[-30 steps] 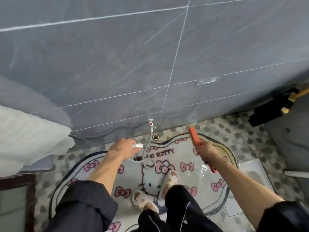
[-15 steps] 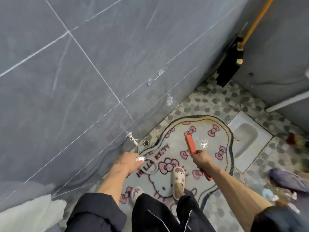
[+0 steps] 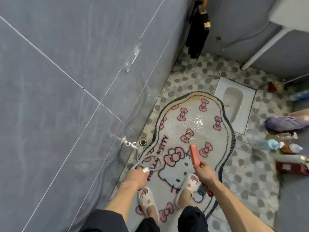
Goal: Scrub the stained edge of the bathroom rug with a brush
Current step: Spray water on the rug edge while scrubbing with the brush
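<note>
A white bathroom rug (image 3: 177,131) with pink bows and a dark wavy border lies on the pebble floor. Its far edge (image 3: 189,96) shows a brownish stain, and its middle is wet and shiny. My right hand (image 3: 204,173) grips an orange-red brush (image 3: 194,154) by its handle, held above the rug's cat face. My left hand (image 3: 136,177) holds the white nozzle end of a grey hose (image 3: 147,160), which loops back to a wall tap (image 3: 127,143). My feet in white slippers (image 3: 187,186) stand on the near part of the rug.
A grey tiled wall (image 3: 66,81) runs along the left. A squat toilet pan (image 3: 234,102) lies right of the rug. Several bottles (image 3: 270,144) and a purple bag (image 3: 284,123) crowd the right side. A black broom (image 3: 198,29) leans in the far corner. A floor drain (image 3: 142,142) sits by the tap.
The view has swung right and downward, bringing the stained far edge, toilet pan and bottles into sight. Both hands keep their hold on hose and brush.
</note>
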Demonstrator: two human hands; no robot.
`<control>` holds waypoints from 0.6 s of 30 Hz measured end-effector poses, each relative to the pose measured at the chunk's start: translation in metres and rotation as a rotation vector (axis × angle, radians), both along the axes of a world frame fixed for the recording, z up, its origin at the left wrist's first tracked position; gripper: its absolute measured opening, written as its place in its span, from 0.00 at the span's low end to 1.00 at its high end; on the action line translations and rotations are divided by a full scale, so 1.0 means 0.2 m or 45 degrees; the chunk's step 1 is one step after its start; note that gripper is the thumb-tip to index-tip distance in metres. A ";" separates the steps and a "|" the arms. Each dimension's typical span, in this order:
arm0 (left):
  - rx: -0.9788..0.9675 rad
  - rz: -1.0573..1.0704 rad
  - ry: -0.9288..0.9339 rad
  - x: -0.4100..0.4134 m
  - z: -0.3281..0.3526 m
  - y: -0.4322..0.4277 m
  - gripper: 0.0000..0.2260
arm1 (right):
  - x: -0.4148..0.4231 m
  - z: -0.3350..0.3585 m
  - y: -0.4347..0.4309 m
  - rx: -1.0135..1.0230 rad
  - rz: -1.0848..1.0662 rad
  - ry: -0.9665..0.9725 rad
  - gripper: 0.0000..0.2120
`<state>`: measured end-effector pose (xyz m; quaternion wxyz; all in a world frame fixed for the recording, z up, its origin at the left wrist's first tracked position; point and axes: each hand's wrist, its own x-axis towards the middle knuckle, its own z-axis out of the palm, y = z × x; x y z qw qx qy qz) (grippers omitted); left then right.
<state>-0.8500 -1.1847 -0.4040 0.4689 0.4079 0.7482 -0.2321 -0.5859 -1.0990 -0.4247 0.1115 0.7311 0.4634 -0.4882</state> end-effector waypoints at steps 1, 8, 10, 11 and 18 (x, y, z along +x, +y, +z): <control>-0.033 -0.016 0.006 0.01 -0.06 -0.02 0.18 | 0.00 -0.05 -0.05 -0.013 -0.020 0.018 0.12; 0.052 0.156 0.016 0.07 -0.79 0.01 0.24 | -0.04 -0.73 -0.26 -0.041 -0.024 0.092 0.11; 0.107 0.194 0.015 0.08 -1.08 0.00 0.25 | -0.05 -0.99 -0.28 -0.051 -0.012 0.098 0.12; 0.115 0.206 0.004 0.09 -1.22 -0.01 0.24 | -0.05 -1.12 -0.30 -0.044 -0.005 0.090 0.12; 0.181 0.212 -0.031 0.10 -2.07 0.05 0.17 | -0.12 -1.88 -0.30 0.036 0.086 0.079 0.14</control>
